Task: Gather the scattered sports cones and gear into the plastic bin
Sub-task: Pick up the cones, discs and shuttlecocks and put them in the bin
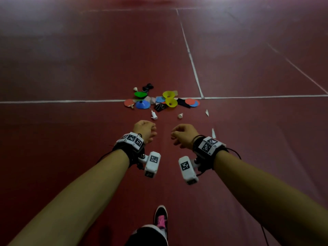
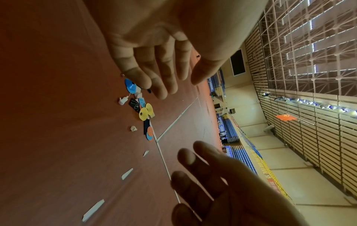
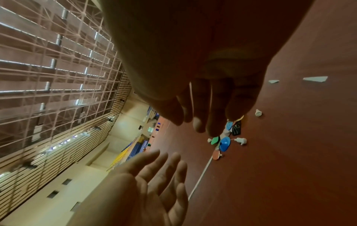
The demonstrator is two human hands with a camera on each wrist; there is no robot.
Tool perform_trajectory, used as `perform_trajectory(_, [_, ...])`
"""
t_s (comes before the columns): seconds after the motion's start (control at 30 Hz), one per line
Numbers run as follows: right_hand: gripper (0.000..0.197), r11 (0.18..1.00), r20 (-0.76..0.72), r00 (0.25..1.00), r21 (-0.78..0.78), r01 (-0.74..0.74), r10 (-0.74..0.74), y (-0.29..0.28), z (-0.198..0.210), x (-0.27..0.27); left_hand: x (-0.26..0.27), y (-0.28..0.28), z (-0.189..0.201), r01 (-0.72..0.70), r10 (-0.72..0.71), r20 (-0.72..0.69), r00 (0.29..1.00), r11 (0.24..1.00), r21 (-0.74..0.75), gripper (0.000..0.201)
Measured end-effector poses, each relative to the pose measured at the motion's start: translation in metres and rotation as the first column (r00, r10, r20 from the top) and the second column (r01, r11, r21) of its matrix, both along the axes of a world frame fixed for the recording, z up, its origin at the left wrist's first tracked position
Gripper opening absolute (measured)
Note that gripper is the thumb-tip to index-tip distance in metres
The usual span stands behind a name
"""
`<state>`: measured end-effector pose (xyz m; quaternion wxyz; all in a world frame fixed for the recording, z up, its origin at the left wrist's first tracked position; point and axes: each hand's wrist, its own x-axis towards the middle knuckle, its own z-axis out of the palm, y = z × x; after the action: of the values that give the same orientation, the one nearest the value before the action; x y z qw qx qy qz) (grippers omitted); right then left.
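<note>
1. The gear sits in one heap on the red court floor (image 1: 71, 68), right where two white lines (image 1: 192, 64) cross. We can't spot the bin in any view.
2. In the heap: two yellow cones (image 1: 168, 94) side by side, a blue cone (image 1: 142, 104) on the left touching a red paddle (image 1: 129, 103), and a green cone (image 1: 140, 94) just behind the blue one. On the right end, flat red and blue discs (image 1: 192, 103) overlap, with black stuff (image 1: 183, 102) between them and the yellow cones.
3. One shuttlecock (image 1: 180, 115) lies just in front of the heap, another (image 1: 135, 89) behind the green cone, and a small white thing (image 1: 154, 115) is near the blue cone.
4. Our left hand (image 1: 145, 130) and right hand (image 1: 183, 134) hang in the air short of the heap, apart from each other. Both are empty, fingers loose and lightly curled, touching nothing.
5. A few white scraps (image 1: 207, 112) lie on the floor off to the right.
6. A black and pink shoe (image 1: 161, 217) is at the bottom.
</note>
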<state>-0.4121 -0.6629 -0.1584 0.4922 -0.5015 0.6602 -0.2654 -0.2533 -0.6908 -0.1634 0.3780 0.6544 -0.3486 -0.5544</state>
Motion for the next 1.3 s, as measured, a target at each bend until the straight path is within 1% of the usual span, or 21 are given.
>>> perform_trajectory(0.1, [0.008,0.996,0.019,0.996,-0.020,0.082,-0.081,-0.082,0.016,0.001,0.008,-0.084,0.012,0.037,-0.036,-0.031,0.999,0.999,0.009,0.004])
perform_trajectory(0.2, [0.011,0.988,0.075,0.986,-0.019,0.151,-0.149,-0.155,0.029,0.000,0.014,-0.164,0.022,0.064,-0.060,-0.094,0.994,0.997,0.035,0.022])
perform_trajectory(0.27, [0.013,0.989,0.079,0.986,-0.016,0.150,-0.148,-0.200,0.033,0.002,0.018,-0.208,0.026,0.084,-0.074,-0.146,0.986,0.994,0.064,0.027])
perform_trajectory(0.33, [0.016,0.985,0.100,0.981,-0.004,0.170,-0.169,-0.254,0.030,0.006,0.023,-0.255,0.025,0.064,-0.049,-0.183,0.982,0.995,0.076,0.027])
perform_trajectory(0.4, [0.018,0.982,0.146,0.971,0.023,0.189,-0.190,-0.302,0.024,0.011,0.029,-0.297,0.021,0.043,-0.030,-0.173,0.984,0.997,0.071,0.024])
perform_trajectory(0.47, [0.017,0.984,0.183,0.967,0.041,0.175,-0.180,-0.360,0.013,0.020,0.035,-0.348,0.013,0.022,-0.010,-0.157,0.987,0.997,0.074,0.021])
perform_trajectory(0.57, [0.019,0.989,0.231,0.963,0.060,0.132,-0.143,-0.442,-0.003,0.031,0.044,-0.423,0.003,-0.056,0.060,-0.070,0.996,0.997,0.061,0.005])
perform_trajectory(0.63, [0.015,0.992,0.276,0.954,0.075,0.104,-0.121,-0.500,-0.008,0.039,0.050,-0.474,-0.001,-0.084,0.086,-0.027,0.996,0.995,0.058,0.005])
perform_trajectory(0.7, [0.017,0.993,0.277,0.955,0.079,0.086,-0.105,-0.570,-0.011,0.047,0.061,-0.532,0.002,-0.125,0.124,0.013,0.992,0.991,0.053,0.004])
perform_trajectory(0.73, [0.020,0.993,0.266,0.958,0.080,0.085,-0.104,-0.596,-0.010,0.050,0.068,-0.553,0.005,-0.143,0.143,0.021,0.990,0.989,0.047,0.004])
perform_trajectory(0.83, [0.016,0.994,0.260,0.961,0.081,0.077,-0.095,-0.671,0.000,0.064,0.089,-0.612,0.009,-0.184,0.183,0.028,0.983,0.982,0.049,0.011])
perform_trajectory(0.93, [0.015,0.997,0.225,0.974,0.072,-0.015,-0.002,-0.746,0.006,0.079,0.108,-0.678,0.004,-0.212,0.210,0.040,0.977,0.976,0.047,0.007])
perform_trajectory(1.0, [0.014,0.996,0.172,0.983,0.053,-0.072,0.062,-0.789,0.002,0.085,0.116,-0.721,-0.005,-0.217,0.215,0.033,0.976,0.975,0.057,0.011])
perform_trajectory(1.03, [0.014,0.996,0.146,0.987,0.050,-0.073,0.065,-0.816,-0.004,0.089,0.118,-0.749,-0.012,-0.224,0.224,0.012,0.975,0.972,0.076,0.011])
perform_trajectory(1.07, [0.014,0.996,0.125,0.990,0.056,-0.066,0.058,-0.843,-0.011,0.094,0.121,-0.779,-0.021,-0.224,0.225,-0.002,0.974,0.970,0.094,0.009])
perform_trajectory(1.13, [0.013,0.995,0.118,0.992,0.084,-0.061,0.051,-0.870,-0.022,0.096,0.122,-0.811,-0.031,-0.209,0.213,-0.025,0.977,0.972,0.106,0.008])
perform_trajectory(1.17, [0.012,0.994,0.113,0.993,0.095,-0.049,0.038,-0.893,-0.030,0.099,0.123,-0.838,-0.040,-0.191,0.197,-0.043,0.979,0.975,0.113,0.009])
perform_trajectory(1.3, [0.010,0.985,0.051,0.996,0.161,0.060,-0.069,-0.978,-0.064,0.114,0.134,-0.941,-0.074,-0.086,0.105,-0.101,0.989,0.980,0.179,0.012])
